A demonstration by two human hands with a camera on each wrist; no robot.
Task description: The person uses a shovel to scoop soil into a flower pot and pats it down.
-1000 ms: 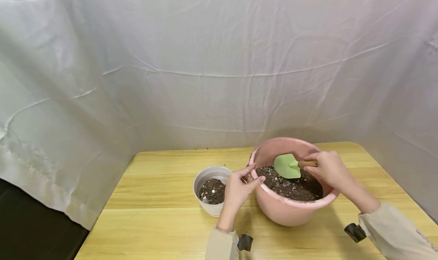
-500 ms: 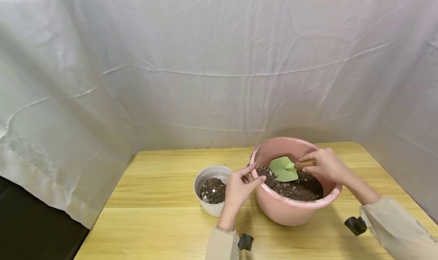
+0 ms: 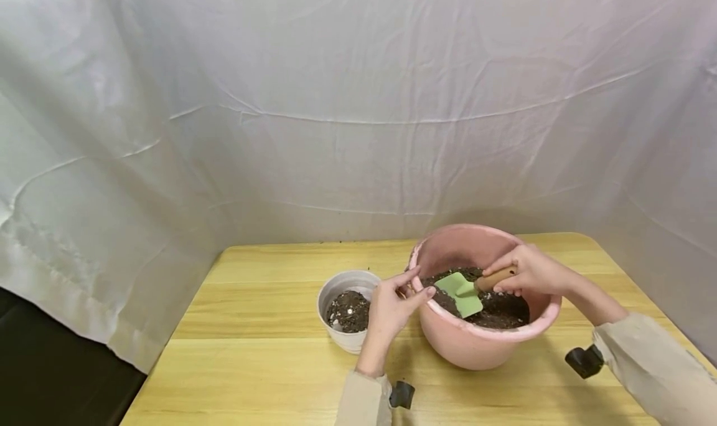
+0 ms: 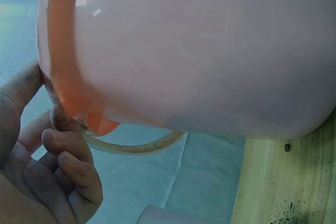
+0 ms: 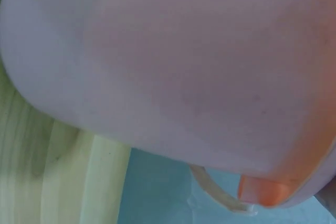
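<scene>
A pink basin (image 3: 476, 345) holding dark soil (image 3: 501, 307) stands on the wooden table (image 3: 263, 351). My right hand (image 3: 532, 273) grips the wooden handle of a small green trowel (image 3: 460, 287), whose blade tips down into the soil. My left hand (image 3: 392, 307) pinches the basin's left rim, thumb over the edge. In the left wrist view the fingers (image 4: 63, 156) curl under the pink basin's (image 4: 210, 51) rim. The right wrist view is filled by the pink basin's outer wall (image 5: 173, 72); that hand is out of sight there.
A small white pot (image 3: 347, 311) with some soil stands just left of the basin, touching my left wrist area. White cloth (image 3: 358, 102) hangs behind and at both sides. The table's left edge drops off to a dark floor (image 3: 50, 376).
The trowel blade has swung down and leftward from above the soil into it, with my right hand lowering. My left hand has stayed on the rim.
</scene>
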